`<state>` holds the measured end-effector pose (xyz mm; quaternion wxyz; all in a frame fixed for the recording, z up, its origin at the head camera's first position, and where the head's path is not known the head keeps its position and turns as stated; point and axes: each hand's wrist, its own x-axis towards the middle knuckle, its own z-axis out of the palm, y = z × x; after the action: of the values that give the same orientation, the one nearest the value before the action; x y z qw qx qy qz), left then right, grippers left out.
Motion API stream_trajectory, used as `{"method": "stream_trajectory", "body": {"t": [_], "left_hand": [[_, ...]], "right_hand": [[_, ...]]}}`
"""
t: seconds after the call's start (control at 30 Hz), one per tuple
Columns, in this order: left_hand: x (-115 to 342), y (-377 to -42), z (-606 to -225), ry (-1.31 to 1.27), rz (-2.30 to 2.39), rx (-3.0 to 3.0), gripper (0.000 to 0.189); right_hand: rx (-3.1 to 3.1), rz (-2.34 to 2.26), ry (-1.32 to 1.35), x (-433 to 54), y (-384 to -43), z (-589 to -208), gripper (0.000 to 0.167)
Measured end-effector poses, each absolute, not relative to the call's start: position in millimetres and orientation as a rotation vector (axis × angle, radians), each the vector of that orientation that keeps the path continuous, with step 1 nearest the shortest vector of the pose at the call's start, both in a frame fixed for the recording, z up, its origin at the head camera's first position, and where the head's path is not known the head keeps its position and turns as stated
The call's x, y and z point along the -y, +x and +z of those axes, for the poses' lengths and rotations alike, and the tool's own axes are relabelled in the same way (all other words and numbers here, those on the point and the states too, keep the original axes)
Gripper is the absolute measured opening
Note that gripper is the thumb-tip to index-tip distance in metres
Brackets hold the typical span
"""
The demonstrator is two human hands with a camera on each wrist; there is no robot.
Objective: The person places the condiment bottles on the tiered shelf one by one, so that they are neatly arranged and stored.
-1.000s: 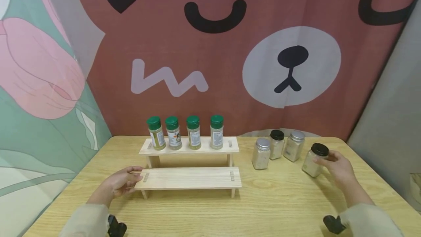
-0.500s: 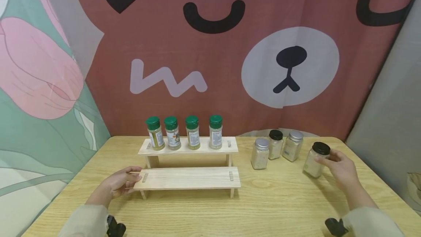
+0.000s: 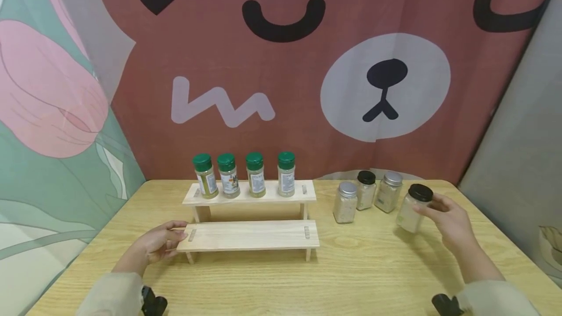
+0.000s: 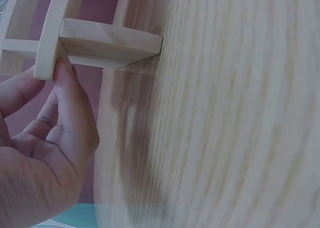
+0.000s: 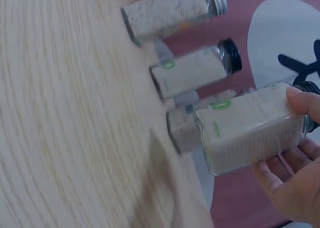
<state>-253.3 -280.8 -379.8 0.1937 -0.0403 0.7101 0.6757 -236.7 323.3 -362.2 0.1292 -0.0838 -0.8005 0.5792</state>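
Observation:
A square glass jar with a black lid [image 3: 410,216], filled with pale powder, is gripped by my right hand [image 3: 452,221]. In the right wrist view the jar [image 5: 250,130] is tilted and clear of the table, thumb and fingers near its lid end. My left hand [image 3: 160,243] pinches the left end of the lower shelf of a two-step wooden rack [image 3: 250,235]. The left wrist view shows thumb and fingers on the board's end [image 4: 47,48]. On the upper shelf stand several green-capped shakers [image 3: 256,179].
Left of the held jar stand a silver-lidded jar [image 3: 345,206], a black-lidded jar [image 3: 366,194] and another silver-lidded jar [image 3: 389,194]. All rest on the wooden table [image 3: 351,272]. A curtain with a bear print [image 3: 298,87] hangs behind.
My right hand has lifted the black-lidded jar off the table and moved it slightly left. My left hand keeps its place on the rack. The head view has shifted a little.

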Motion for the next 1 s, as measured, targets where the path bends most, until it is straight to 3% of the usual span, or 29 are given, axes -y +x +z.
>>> {"method": "stream_trajectory", "body": {"t": [0.1,0.3,0.6,1.0], "left_hand": [[280,-253,-379,-0.127,1.889,-2.005,0.047],[279,-252,-377,-0.134,1.882,-2.014,0.046],[280,-252,-376,-0.114,1.874,-1.994,0.045],[280,-252,-376,-0.112,1.885,-1.990,0.050]], "right_hand": [[2.257,1.753,-0.199,-328,-245,-371,0.044],[2.144,1.879,-0.068,-328,-254,-383,0.042],[2.133,1.949,0.070,-270,-220,-334,0.034],[2.056,2.026,0.268,-231,-215,-326,0.034]]}}
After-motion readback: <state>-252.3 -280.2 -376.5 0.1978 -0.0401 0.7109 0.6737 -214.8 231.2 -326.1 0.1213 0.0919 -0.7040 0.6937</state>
